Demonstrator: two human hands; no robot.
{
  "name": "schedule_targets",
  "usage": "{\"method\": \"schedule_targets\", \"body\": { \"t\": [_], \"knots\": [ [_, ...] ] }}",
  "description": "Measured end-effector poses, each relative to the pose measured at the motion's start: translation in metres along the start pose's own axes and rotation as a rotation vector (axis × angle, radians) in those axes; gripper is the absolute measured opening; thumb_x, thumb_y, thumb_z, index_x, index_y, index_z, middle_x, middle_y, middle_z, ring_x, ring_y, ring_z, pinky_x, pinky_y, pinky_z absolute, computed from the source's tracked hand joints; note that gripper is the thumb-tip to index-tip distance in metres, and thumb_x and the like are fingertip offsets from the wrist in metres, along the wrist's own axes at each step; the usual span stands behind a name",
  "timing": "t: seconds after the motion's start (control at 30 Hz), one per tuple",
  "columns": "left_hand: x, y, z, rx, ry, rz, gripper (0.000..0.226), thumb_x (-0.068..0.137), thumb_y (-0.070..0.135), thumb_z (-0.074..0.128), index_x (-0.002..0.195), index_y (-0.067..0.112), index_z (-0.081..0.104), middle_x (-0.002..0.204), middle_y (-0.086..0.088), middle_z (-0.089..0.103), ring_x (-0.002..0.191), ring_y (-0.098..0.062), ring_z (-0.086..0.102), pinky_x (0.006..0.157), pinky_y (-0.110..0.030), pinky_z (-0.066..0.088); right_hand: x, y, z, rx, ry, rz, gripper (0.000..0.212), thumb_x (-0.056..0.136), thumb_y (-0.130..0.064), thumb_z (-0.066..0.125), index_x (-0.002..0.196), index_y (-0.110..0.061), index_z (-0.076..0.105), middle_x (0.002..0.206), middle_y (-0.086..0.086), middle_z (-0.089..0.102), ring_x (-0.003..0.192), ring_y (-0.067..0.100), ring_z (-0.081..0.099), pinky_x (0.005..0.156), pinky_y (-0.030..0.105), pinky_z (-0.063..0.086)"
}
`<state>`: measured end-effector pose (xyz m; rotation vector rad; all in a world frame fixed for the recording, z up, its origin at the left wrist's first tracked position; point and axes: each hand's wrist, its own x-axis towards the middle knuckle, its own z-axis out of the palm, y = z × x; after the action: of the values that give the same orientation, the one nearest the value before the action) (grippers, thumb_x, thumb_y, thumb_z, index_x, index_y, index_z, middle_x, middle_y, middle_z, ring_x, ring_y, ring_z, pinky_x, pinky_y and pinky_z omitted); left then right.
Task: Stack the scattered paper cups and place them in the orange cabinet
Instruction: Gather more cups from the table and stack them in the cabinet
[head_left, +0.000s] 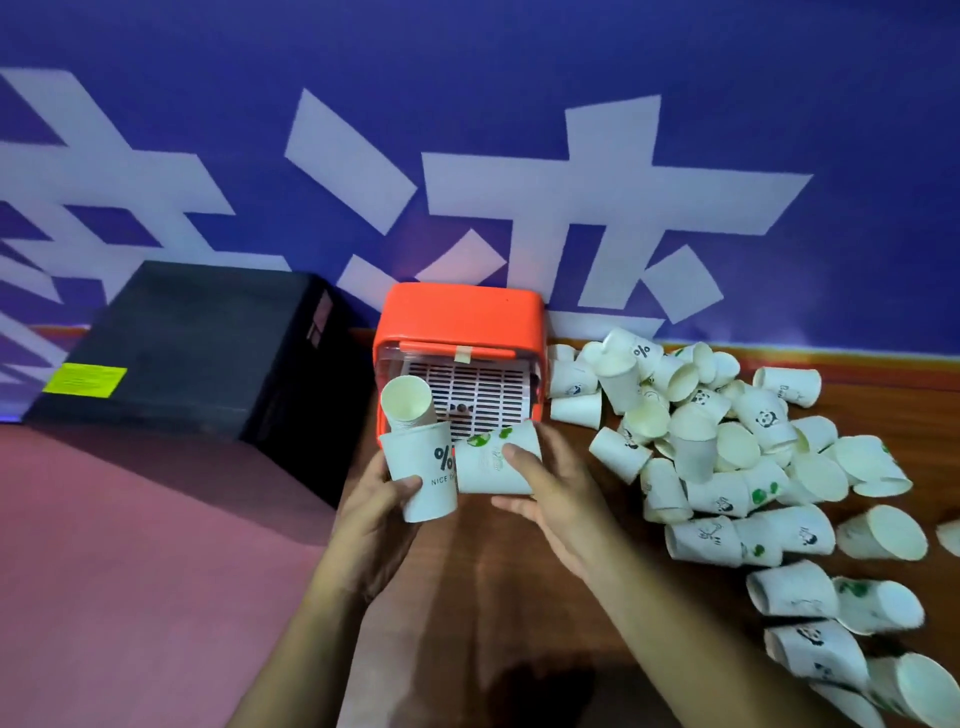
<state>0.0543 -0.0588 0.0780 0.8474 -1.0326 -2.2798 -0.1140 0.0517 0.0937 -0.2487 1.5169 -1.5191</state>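
In front of the orange cabinet (460, 312), my left hand (382, 501) is gripping a small cup stack (423, 467), and my right hand (553, 486) is gripping one green-spotted cup (491, 465).

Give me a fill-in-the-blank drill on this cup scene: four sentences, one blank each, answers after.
1. The lower cup in the left hand carries a ___ sign.
2. The right hand holds a tilted cup bearing ___ blotches.
3. The loose cup pile lies to the ___ of the orange cabinet.
4. The box on the cabinet's other side is ___.
Missing words: percent; green; right; black.
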Motion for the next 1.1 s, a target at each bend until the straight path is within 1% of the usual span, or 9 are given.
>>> {"method": "schedule_targets", "body": {
  "t": [0.17,0.27,0.37,0.5,0.67,0.8,0.9,1.03,1.1],
  "knots": [
    [0.013,-0.003,-0.044,0.139,0.071,-0.024,0.077,0.072,0.003,0.071,0.143,0.015,0.046,0.128,-0.016,0.063,0.11,-0.025,0.064,0.083,-0.033,0.057,0.024,0.021,0.01,-0.291,0.153,-0.023,0.06,0.062,-0.046,0.08,0.116,-0.035,0.057,0.114,-0.005,0.07,0.105,0.015,0.068,0.096,0.047,0.054],
    [0.021,-0.013,-0.063,0.282,0.053,-0.08,0.083,0.069,0.015,0.082,0.143,0.024,0.047,0.132,-0.008,0.064,0.12,-0.024,0.063,0.089,-0.033,0.056,0.036,0.025,0.009,-0.458,0.19,-0.086,0.063,0.066,-0.041,0.079,0.123,-0.041,0.054,0.12,-0.011,0.066,0.111,0.008,0.063,0.099,0.042,0.051],
    [0.031,-0.024,-0.07,0.513,0.041,-0.12,0.075,0.066,0.03,0.085,0.134,0.032,0.054,0.124,0.001,0.068,0.12,-0.022,0.063,0.094,-0.035,0.057,0.048,0.019,0.006,-0.418,0.259,-0.169,0.062,0.073,-0.032,0.078,0.13,-0.034,0.054,0.125,-0.009,0.065,0.116,0.008,0.06,0.105,0.044,0.047],
    [0.058,-0.032,-0.057,0.658,-0.063,-0.056,0.068,0.068,0.015,0.08,0.128,0.03,0.054,0.126,0.002,0.064,0.118,-0.008,0.06,0.092,-0.017,0.049,0.055,0.005,0.0,-0.338,0.208,-0.178,0.06,0.07,-0.044,0.075,0.126,-0.046,0.053,0.12,-0.007,0.069,0.112,0.011,0.065,0.102,0.046,0.049],
    [0.095,-0.044,-0.05,0.811,-0.193,0.058,0.082,0.071,0.021,0.086,0.144,0.022,0.048,0.143,0.001,0.053,0.137,-0.018,0.047,0.115,-0.047,0.039,0.059,0.007,0.003,-0.619,0.082,-0.152,0.067,0.075,-0.036,0.078,0.134,-0.043,0.047,0.136,-0.014,0.055,0.124,0.001,0.052,0.107,0.033,0.044],
    [0.098,-0.048,-0.041,0.755,-0.19,0.055,0.074,0.074,0.008,0.086,0.139,0.016,0.051,0.137,0.002,0.06,0.13,-0.012,0.054,0.114,-0.04,0.042,0.064,0.015,0.003,-0.592,0.004,-0.101,0.069,0.078,-0.035,0.078,0.139,-0.037,0.046,0.138,-0.015,0.055,0.123,-0.005,0.051,0.108,0.027,0.043],
    [0.097,-0.048,-0.039,0.704,-0.203,0.058,0.07,0.077,0.005,0.085,0.138,0.012,0.051,0.136,0.001,0.062,0.128,-0.01,0.056,0.11,-0.031,0.044,0.068,0.029,0.007,-0.536,0.007,-0.049,0.07,0.069,-0.047,0.077,0.134,-0.042,0.05,0.133,-0.017,0.059,0.122,-0.001,0.054,0.108,0.036,0.045],
    [0.092,-0.044,-0.055,0.723,-0.181,0.012,0.068,0.078,0.02,0.087,0.136,0.024,0.052,0.135,0.01,0.06,0.128,-0.008,0.056,0.106,-0.022,0.044,0.078,0.045,0.008,-0.525,0.065,-0.057,0.068,0.066,-0.046,0.076,0.13,-0.036,0.053,0.126,-0.013,0.063,0.117,0.003,0.058,0.105,0.039,0.047],
    [0.09,-0.042,-0.072,0.726,-0.065,0.019,0.054,0.079,0.025,0.085,0.125,0.026,0.057,0.122,0.008,0.064,0.114,-0.01,0.063,0.097,-0.022,0.05,0.087,0.047,0.006,-0.527,0.151,-0.08,0.071,0.067,-0.044,0.077,0.131,-0.034,0.049,0.127,-0.012,0.06,0.117,0.004,0.057,0.102,0.035,0.048]
  ]
}}
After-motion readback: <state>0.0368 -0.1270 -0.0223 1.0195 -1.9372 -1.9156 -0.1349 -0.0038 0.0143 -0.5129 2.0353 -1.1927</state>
